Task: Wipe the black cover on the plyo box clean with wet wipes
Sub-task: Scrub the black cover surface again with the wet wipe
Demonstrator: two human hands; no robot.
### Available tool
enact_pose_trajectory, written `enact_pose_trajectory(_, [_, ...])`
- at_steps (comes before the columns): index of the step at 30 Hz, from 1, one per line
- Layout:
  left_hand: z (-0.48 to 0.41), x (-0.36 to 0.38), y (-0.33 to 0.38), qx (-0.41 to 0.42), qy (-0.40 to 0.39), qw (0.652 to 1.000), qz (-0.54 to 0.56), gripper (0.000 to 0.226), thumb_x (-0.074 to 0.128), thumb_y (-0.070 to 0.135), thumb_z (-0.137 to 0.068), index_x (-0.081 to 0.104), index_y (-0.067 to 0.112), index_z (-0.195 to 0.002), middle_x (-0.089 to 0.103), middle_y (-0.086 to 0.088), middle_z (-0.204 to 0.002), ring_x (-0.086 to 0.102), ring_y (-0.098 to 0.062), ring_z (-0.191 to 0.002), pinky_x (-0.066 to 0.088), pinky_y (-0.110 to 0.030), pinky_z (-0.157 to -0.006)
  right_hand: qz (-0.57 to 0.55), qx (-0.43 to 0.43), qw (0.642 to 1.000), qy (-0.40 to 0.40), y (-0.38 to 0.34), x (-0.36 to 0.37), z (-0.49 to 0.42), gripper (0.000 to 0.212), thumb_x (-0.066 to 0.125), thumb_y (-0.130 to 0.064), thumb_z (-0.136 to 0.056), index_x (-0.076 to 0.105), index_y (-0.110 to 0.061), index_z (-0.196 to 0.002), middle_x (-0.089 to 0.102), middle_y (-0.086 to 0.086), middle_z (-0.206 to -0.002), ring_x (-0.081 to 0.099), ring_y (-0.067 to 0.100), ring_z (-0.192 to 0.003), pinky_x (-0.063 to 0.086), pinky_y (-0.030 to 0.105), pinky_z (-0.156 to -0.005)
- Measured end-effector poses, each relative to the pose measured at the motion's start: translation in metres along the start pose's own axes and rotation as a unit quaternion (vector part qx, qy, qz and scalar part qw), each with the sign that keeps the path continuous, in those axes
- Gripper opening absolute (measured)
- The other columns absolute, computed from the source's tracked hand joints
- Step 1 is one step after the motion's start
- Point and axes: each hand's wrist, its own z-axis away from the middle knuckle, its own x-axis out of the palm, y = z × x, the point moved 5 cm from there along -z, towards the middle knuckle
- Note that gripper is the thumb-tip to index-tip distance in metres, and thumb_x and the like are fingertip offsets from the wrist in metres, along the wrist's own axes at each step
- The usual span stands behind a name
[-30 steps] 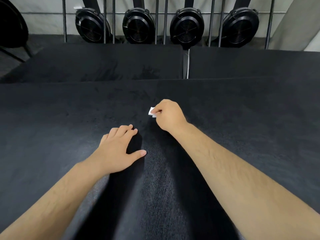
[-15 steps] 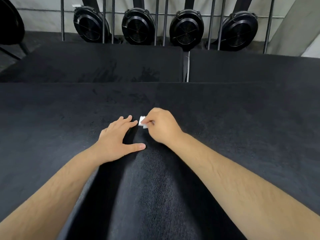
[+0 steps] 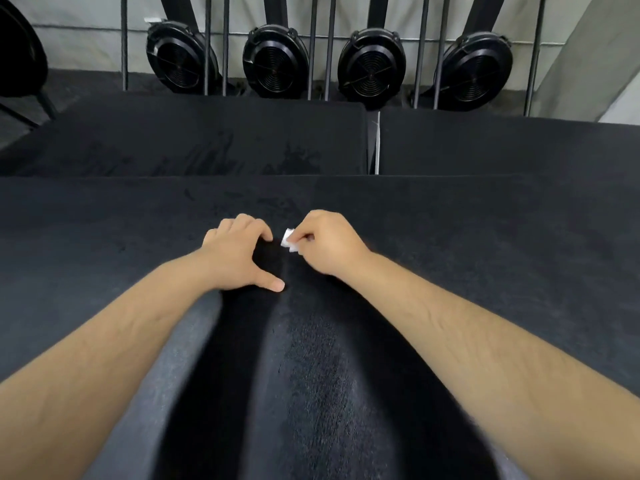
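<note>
The black cover [image 3: 467, 271] of the plyo box fills the lower part of the head view. My right hand [image 3: 329, 245] grips a small folded white wet wipe [image 3: 289, 241] and holds it against the cover near the middle. My left hand [image 3: 239, 254] rests on the cover just left of the wipe, its fingers bent at the tips and its thumb spread toward me. Only a corner of the wipe shows past my right fingers.
Two more black-covered boxes [image 3: 194, 140] [image 3: 502, 147] stand side by side beyond the near one, with a narrow gap between them. Behind them, several black fan-wheel machines [image 3: 372, 69] stand against the grey wall with vertical metal bars. A dark round object [image 3: 17, 53] is at far left.
My right hand has dragged the wipe left across the cover, close to my left hand. My left fingers have bent at the tips. The camera has tilted.
</note>
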Motion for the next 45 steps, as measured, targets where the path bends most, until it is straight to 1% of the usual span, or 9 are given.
enact_pose_trajectory(2, [-0.01,0.006,-0.005,-0.016,-0.029,0.999,0.031,0.121,0.088,0.059,-0.057,0.023,0.03,-0.155,0.011,0.007,-0.165,0.0,-0.02,-0.153,0.007,-0.041,-0.121,0.005,0.045,0.999,0.016,0.015,-0.011,-0.026,0.024,0.062,-0.01,-0.093,0.08,-0.024,-0.1,0.065,-0.01,-0.104,0.064,0.014,-0.102,0.052,0.028,-0.091])
enact_pose_trajectory(6, [-0.012,0.019,-0.019,0.002,-0.057,0.994,0.09,0.142,0.086,0.067,-0.054,-0.001,0.028,-0.16,-0.013,0.014,-0.165,-0.024,-0.007,-0.148,-0.011,-0.04,-0.123,-0.012,0.078,0.996,0.03,0.018,-0.009,-0.043,0.023,0.064,-0.008,-0.092,0.08,-0.021,-0.102,0.067,-0.009,-0.107,0.063,0.012,-0.1,0.051,0.024,-0.088])
enact_pose_trajectory(11, [-0.017,0.025,-0.024,0.014,-0.061,0.992,0.106,0.153,0.064,0.085,-0.031,0.0,0.033,-0.16,-0.014,0.021,-0.163,-0.025,-0.002,-0.147,-0.013,-0.039,-0.123,-0.008,0.024,1.0,0.004,0.02,-0.009,-0.041,0.023,0.062,-0.011,-0.096,0.08,-0.023,-0.103,0.061,-0.013,-0.104,0.061,0.01,-0.101,0.049,0.022,-0.091])
enact_pose_trajectory(15, [-0.017,0.025,-0.026,0.014,-0.055,0.992,0.114,0.151,0.065,0.084,-0.031,0.001,0.036,-0.159,-0.015,0.023,-0.162,-0.025,0.0,-0.147,-0.014,-0.037,-0.122,0.015,0.087,0.995,0.038,0.036,-0.02,-0.075,0.027,0.06,-0.005,-0.094,0.08,-0.02,-0.106,0.067,-0.004,-0.117,0.062,0.018,-0.109,0.05,0.028,-0.096])
enact_pose_trajectory(21, [-0.02,0.027,-0.025,0.015,-0.056,0.991,0.123,0.15,0.067,0.084,-0.032,-0.001,0.038,-0.158,-0.017,0.027,-0.16,-0.028,0.003,-0.145,-0.016,-0.036,-0.121,0.0,0.015,1.0,0.01,0.018,0.0,-0.052,0.025,0.06,-0.009,-0.094,0.08,-0.023,-0.099,0.063,-0.01,-0.105,0.061,0.014,-0.102,0.052,0.029,-0.091])
enact_pose_trajectory(29, [-0.018,0.028,-0.025,0.011,-0.052,0.988,0.145,0.15,0.068,0.082,-0.031,0.001,0.039,-0.158,-0.015,0.027,-0.161,-0.027,0.003,-0.145,-0.015,-0.037,-0.122,0.018,0.12,0.991,0.052,0.046,-0.03,-0.125,0.027,0.056,-0.003,-0.096,0.078,-0.014,-0.109,0.068,-0.001,-0.121,0.063,0.02,-0.109,0.052,0.026,-0.091])
enact_pose_trajectory(35, [-0.02,0.027,-0.024,0.012,-0.037,0.99,0.134,0.139,0.087,0.064,-0.053,0.001,0.037,-0.159,-0.014,0.025,-0.162,-0.026,0.002,-0.145,-0.017,-0.036,-0.121,-0.013,0.093,0.994,0.052,0.033,-0.012,-0.105,0.025,0.06,-0.007,-0.095,0.081,-0.022,-0.099,0.068,-0.007,-0.114,0.061,0.012,-0.106,0.045,0.02,-0.088])
enact_pose_trajectory(38, [-0.021,0.029,-0.026,0.017,-0.036,0.99,0.134,0.144,0.081,0.073,-0.045,0.0,0.037,-0.159,-0.014,0.026,-0.162,-0.027,0.003,-0.145,-0.018,-0.035,-0.121,0.0,0.021,0.999,0.037,0.019,0.004,-0.091,0.026,0.059,-0.006,-0.095,0.08,-0.02,-0.1,0.068,-0.005,-0.113,0.061,0.013,-0.105,0.05,0.026,-0.095])
enact_pose_trajectory(45, [-0.019,0.027,-0.025,0.021,-0.041,0.989,0.141,0.149,0.066,0.084,-0.032,0.0,0.039,-0.159,-0.015,0.026,-0.162,-0.027,0.003,-0.145,-0.017,-0.038,-0.121,0.062,0.08,0.995,0.01,0.013,-0.001,-0.153,0.026,0.061,-0.011,-0.097,0.074,-0.016,-0.119,0.068,0.003,-0.123,0.063,0.023,-0.113,0.052,0.034,-0.099])
